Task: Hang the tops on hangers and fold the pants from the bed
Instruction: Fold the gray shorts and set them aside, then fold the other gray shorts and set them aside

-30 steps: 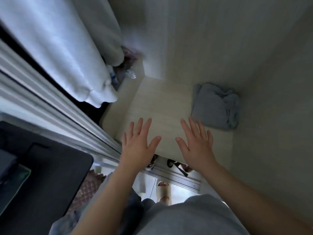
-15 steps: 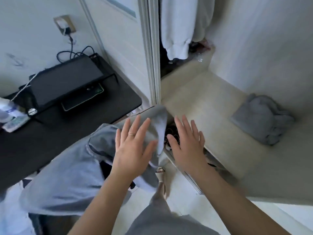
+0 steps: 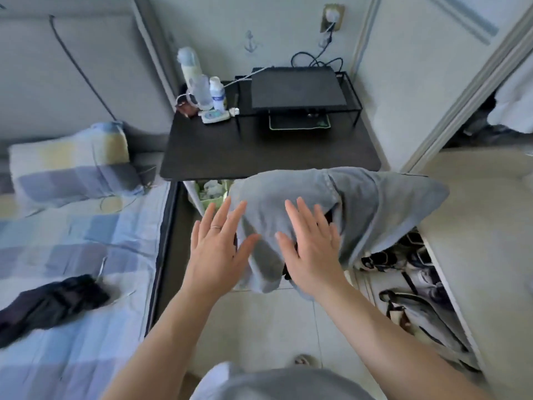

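- The left hand [image 3: 219,249] is held out flat, palm down, fingers straight and spread, grasping nothing; a ring [image 3: 215,226] sits on one finger.
- The right hand [image 3: 311,249] is held the same way beside it, fingers spread and relaxed, with nothing in it.
- Both hands overlap a pale blue denim garment [image 3: 346,203], which is draped over something hidden beneath it, just in front of the black table [image 3: 271,154]. Whether the hands touch the cloth cannot be told.
- A dark garment [image 3: 49,307] lies crumpled on the bed [image 3: 72,249], on its checked sheet, well apart from both hands.
- A checked pillow [image 3: 69,163] lies at the head of the bed.
- On the table stand bottles [image 3: 202,82] and a black stand [image 3: 297,88].
- Shoes [image 3: 403,269] lie under the wardrobe shelf [image 3: 476,226] on the right.
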### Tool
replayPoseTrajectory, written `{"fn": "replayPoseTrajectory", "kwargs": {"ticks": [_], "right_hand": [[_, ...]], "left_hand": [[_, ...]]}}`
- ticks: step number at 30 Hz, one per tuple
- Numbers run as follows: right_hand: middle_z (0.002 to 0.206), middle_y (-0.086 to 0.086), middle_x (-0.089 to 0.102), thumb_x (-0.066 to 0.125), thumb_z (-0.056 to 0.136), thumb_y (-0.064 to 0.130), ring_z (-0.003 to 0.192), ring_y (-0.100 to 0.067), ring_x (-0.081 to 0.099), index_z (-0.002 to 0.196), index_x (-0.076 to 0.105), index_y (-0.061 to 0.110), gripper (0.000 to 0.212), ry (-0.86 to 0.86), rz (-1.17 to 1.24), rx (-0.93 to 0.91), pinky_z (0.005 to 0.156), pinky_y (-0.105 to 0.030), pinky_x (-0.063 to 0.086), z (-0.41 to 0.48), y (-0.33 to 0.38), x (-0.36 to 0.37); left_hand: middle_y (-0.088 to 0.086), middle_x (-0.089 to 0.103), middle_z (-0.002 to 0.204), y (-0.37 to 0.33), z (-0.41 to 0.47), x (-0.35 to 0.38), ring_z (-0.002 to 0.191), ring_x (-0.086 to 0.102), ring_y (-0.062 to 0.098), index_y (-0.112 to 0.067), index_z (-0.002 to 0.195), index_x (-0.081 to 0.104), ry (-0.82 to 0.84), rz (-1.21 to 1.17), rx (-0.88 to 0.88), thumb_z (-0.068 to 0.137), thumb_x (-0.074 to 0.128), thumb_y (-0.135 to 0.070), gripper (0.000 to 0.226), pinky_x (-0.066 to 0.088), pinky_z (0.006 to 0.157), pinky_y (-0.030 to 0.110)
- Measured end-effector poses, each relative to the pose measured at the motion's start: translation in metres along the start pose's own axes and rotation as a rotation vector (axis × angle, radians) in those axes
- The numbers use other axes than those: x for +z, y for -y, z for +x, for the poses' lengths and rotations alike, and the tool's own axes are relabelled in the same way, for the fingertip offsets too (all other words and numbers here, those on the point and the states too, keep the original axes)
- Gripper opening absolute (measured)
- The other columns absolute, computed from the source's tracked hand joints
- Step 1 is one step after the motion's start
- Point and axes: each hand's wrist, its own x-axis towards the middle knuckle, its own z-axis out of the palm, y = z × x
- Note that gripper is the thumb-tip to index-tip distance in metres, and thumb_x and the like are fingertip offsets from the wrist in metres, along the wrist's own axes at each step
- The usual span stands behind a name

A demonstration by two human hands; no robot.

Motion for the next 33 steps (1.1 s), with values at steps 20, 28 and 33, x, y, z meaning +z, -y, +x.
{"fn": "replayPoseTrajectory", "kwargs": {"ticks": [20, 28, 33], "right_hand": [[0.167, 0.016, 0.002, 0.030, 0.101, 0.054, 0.154, -0.013, -0.006, 0.157, 0.009, 0.043, 0.061, 0.616, -0.167, -0.691, 0.120, -0.051, -0.002, -0.084, 0.370, 0.339], [0.167, 0.018, -0.001, 0.011, 0.092, 0.067, 0.153, -0.012, -0.008, 0.157, 0.006, 0.045, 0.069, 0.859, -0.253, -1.006, 0.119, -0.047, -0.006, -0.112, 0.442, 0.425], [0.167, 0.015, 0.009, 0.020, 0.091, 0.063, 0.154, -0.015, -0.002, 0.157, 0.014, 0.043, 0.069, 0.976, -0.251, -1.135, 0.119, -0.047, -0.004, -0.118, 0.483, 0.458]], "left_hand": [[-0.014, 0.008, 0.168, 0.387, -0.300, -0.210, 0.155, -0.003, 0.018, -0.046, 0.156, 0.015, -0.272, 0.067, -0.863, 0.098, 0.036, -0.063, 0.065, 0.003, 0.124, 0.047], [-0.009, 0.011, 0.168, 0.424, -0.396, -0.216, 0.155, 0.000, 0.020, -0.044, 0.157, 0.015, -0.382, 0.033, -1.293, 0.098, 0.036, -0.062, 0.065, 0.009, 0.124, 0.045], [-0.007, 0.014, 0.168, 0.429, -0.415, -0.219, 0.155, 0.003, 0.020, -0.039, 0.158, 0.020, -0.444, 0.016, -1.461, 0.099, 0.042, -0.058, 0.065, 0.009, 0.122, 0.043]]}}
